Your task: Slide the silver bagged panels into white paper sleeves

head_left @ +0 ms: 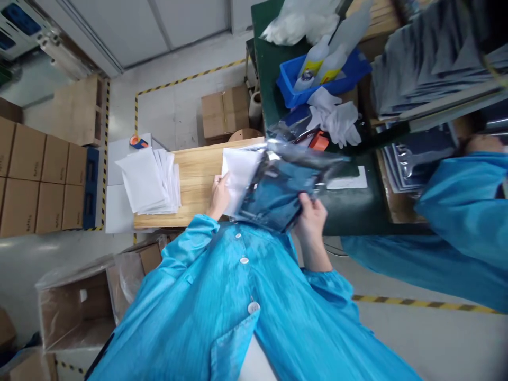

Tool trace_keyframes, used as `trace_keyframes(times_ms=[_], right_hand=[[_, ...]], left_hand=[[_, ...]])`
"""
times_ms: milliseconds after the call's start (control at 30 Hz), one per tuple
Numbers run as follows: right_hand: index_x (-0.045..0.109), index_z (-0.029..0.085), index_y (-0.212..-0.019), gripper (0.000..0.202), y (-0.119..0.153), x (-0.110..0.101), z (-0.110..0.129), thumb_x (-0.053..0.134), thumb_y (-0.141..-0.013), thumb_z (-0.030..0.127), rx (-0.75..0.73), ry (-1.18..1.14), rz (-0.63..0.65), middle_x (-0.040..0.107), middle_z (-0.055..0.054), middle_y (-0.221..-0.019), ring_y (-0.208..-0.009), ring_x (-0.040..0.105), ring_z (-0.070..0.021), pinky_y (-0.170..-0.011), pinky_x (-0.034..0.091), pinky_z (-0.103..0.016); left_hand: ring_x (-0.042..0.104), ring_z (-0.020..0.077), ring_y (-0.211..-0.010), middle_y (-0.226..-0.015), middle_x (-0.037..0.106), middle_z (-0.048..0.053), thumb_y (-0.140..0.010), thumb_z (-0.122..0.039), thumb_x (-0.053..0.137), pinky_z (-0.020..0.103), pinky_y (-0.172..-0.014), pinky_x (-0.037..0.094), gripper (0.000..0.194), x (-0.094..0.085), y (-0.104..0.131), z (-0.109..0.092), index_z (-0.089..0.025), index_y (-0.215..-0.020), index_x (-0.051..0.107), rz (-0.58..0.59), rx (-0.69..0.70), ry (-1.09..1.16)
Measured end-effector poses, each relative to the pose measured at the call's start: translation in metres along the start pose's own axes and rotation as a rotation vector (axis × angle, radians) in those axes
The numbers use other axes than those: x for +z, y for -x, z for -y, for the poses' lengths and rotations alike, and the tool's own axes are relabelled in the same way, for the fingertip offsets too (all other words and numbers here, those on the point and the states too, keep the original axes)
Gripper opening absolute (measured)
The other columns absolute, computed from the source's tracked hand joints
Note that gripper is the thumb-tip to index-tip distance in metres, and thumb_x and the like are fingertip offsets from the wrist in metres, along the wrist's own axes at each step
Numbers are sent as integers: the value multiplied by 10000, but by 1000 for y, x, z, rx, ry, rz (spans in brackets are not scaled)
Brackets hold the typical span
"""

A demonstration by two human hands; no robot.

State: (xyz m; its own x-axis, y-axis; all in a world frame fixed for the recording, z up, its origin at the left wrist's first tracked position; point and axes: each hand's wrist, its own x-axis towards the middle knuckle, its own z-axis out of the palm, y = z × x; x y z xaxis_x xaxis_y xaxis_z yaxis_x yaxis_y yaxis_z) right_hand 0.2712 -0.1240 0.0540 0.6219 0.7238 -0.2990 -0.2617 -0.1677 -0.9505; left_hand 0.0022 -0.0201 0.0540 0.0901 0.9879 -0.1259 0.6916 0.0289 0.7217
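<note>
A white paper envelope or sheet (241, 172) is pinched at its left edge by my left hand (219, 197). Gripped at its lower right edge by my right hand (312, 214) is a dark item in a clear, shiny plastic bag (278, 188). The bag is tilted and overlaps the right side of the white paper, hiding part of it. Both are in front of my body, over the joint between the wooden board (194, 172) and the green table. A pile of white envelopes (153, 182) lies on the board's left end.
A blue bin (291, 95) with bottles stands on the green table (345, 211), white gloves (335, 116) beside it. At right, a co-worker's blue sleeve (468, 196) reaches over bagged items (420, 153). Stacked grey sheets (428, 69) stand behind. Cartons (47, 174) are at left.
</note>
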Motion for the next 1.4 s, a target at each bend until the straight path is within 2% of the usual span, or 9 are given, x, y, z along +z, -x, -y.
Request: trace_keyframes(times_ms=[100, 267, 433, 600, 733, 900, 1067, 1200, 1400], right_hand=[[650, 247, -970, 452, -20, -31, 17, 929, -730, 508, 38, -251, -320, 722, 15, -964, -944, 691, -184, -955, 634, -338], [691, 227, -973, 316, -30, -77, 42, 845, -776, 419, 23, -176, -392, 721, -23, -1080, -1024, 717, -205, -955, 627, -342], [714, 207, -861, 344, -19, -103, 46, 879, -626, 397, 210, 24, -435, 673, 7, -898, -769, 626, -175, -711, 590, -327], [815, 186, -877, 336, -5, -123, 64, 942, -626, 370, 383, 214, -190, 735, -50, -803, -653, 633, -191, -530, 522, -282], [847, 184, -920, 301, 0, -119, 81, 946, -705, 370, 499, 271, -37, 756, -84, -757, -621, 668, -213, -489, 547, -265], [837, 202, -889, 197, -4, -112, 91, 922, -767, 330, 531, 280, -26, 742, -84, -766, -599, 662, -206, -459, 552, -264], [825, 203, -936, 226, -13, -113, 100, 921, -807, 361, 531, 333, 49, 745, -75, -787, -614, 655, -197, -465, 528, -257], [797, 185, -920, 131, -24, -96, 108, 856, -872, 292, 510, 382, 58, 721, -48, -735, -599, 625, -181, -481, 495, -249], [748, 149, -890, 89, -45, -56, 107, 780, -966, 179, 431, 377, -3, 661, -8, -669, -597, 579, -142, -565, 448, -252]], left_hand=[[694, 253, -1269, -1392, 647, 146, -1003, 19, 407, 373, -1189, 548, 657, -19, -23, 0, -220, -1507, 755, 1, -26, -29], [502, 394, -1541, -1642, 518, 186, -1077, -180, 622, 543, -1286, 426, 467, -9, -8, -40, -258, -1533, 685, -196, 55, -211], [618, 388, -1338, -1458, 637, 217, -954, -490, 899, 492, -1169, 489, 588, 46, 49, -73, -167, -1391, 674, 235, 235, -376], [682, 295, -1333, -1345, 745, 132, -1079, -392, 769, 403, -1152, 514, 293, 47, 55, -59, -207, -1301, 719, 310, 263, -207], [759, 237, -1130, -1196, 818, 109, -1105, -301, 725, 347, -1059, 565, 160, 35, 48, -48, -189, -1198, 791, 251, 151, 44], [743, 200, -891, -950, 825, 39, -1112, -394, 698, 289, -859, 556, 283, 38, 50, -44, -171, -1013, 840, 182, -72, 279], [739, 214, -901, -884, 789, 28, -1122, -426, 652, 296, -847, 560, 366, 42, 51, -41, -163, -922, 808, 168, -112, 369], [750, 210, -1005, -1222, 789, 111, -1052, -223, 726, 335, -973, 598, 197, 37, 60, -44, -177, -1241, 758, 138, -27, 239], [725, 280, -1078, -1202, 720, 128, -1020, -327, 801, 377, -924, 581, 226, 22, 90, -57, -208, -1153, 663, 268, -4, -223]])
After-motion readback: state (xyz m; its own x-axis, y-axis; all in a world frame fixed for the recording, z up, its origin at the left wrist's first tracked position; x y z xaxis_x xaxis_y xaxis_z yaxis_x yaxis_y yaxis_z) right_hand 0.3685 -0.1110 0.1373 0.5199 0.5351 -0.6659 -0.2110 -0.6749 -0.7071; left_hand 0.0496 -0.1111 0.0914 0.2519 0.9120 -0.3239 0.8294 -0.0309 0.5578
